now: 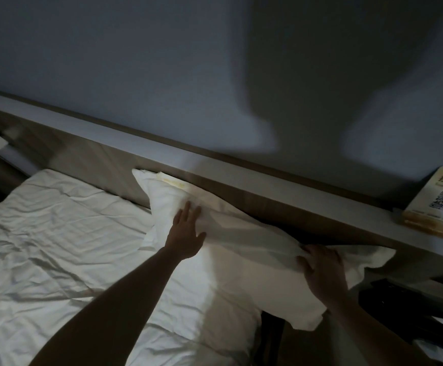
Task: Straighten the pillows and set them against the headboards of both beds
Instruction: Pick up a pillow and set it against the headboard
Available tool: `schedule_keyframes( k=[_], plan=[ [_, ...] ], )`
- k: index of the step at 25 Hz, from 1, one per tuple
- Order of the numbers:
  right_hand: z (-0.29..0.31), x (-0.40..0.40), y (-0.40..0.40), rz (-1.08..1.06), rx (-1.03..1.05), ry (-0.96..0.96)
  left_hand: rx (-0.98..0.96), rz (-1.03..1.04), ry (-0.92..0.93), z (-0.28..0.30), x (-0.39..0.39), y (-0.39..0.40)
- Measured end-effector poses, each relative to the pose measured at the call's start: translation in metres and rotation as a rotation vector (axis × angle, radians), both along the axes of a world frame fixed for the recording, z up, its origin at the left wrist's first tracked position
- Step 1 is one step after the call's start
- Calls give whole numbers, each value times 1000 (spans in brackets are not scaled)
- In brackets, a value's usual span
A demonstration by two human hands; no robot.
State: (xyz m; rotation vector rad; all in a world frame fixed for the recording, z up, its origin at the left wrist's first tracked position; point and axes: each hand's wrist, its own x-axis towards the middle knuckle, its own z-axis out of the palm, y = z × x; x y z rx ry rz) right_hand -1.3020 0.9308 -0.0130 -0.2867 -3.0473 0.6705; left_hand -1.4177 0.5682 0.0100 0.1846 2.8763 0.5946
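**Both hands on the pillow at the headboard**

Dimly lit, the grey wall fills the upper half of my view, with a broad shadow falling across it. Below it runs the long wooden headboard, its flat top ledge slanting down from left to right. My bed spreads out on the left, covered in a creased white sheet.

Against the headboard lies the white pillow, stretched along it, its far corner poking up at the left and its near end hanging past the edge of the mattress on the right. A yellowish patch shows near that far corner, where the pillow meets the board.

My left hand lies flat on the pillow's left part, fingers straight and slightly spread, pressing on the fabric. My right hand is at the pillow's upper right edge; its fingers curl into a bunched fold of the cover and grip it.

On the ledge at the far right stands a small yellow card with a QR code. Dark items sit below it, too dim to make out.
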Motion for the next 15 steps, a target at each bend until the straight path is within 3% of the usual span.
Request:
schedule_keyframes(
  k=[3, 7, 12, 15],
  plan=[
    [1, -4, -3, 70, -30, 11, 26, 128, -4, 1, -8, -1],
    [-2, -18, -17, 50, 97, -234, -84, 124, -126, -5, -28, -12],
    [-5, -42, -33, 25, 92, -345, -178, 144, 35, 5, -41, -16],
    [-10, -45, -28, 41, 92, -358, -280, 184, 5, 7, -51, -37]
  ],
)
